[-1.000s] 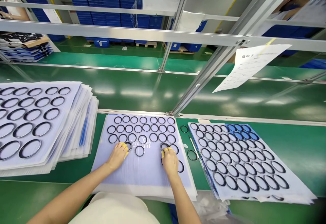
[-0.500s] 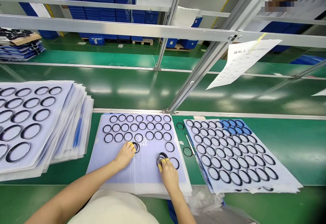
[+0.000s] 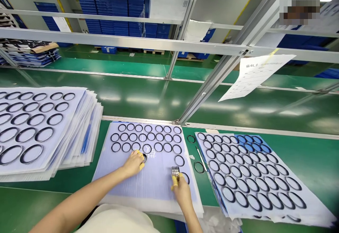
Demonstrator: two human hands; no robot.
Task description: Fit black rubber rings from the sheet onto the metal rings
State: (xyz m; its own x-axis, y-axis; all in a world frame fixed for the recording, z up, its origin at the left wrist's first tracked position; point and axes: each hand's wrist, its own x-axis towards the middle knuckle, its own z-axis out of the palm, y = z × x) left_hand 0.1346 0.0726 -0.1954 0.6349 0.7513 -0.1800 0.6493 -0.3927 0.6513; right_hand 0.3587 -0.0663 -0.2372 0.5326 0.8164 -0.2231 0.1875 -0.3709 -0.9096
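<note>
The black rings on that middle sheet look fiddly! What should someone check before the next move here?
Right hand grip on its small bunch of rings: ok, the bunch is pinched upright between the fingers.

Left hand clear of the rings: not ok, it sits against a ring on the sheet.

Yellow finger cots on both hands: ok, they show on each.

Nothing loose beside the middle sheet: not ok, one black ring and another black ring lie on the green belt next to it.

Rings free of damage: cannot tell, the detail is too small to judge.
</note>
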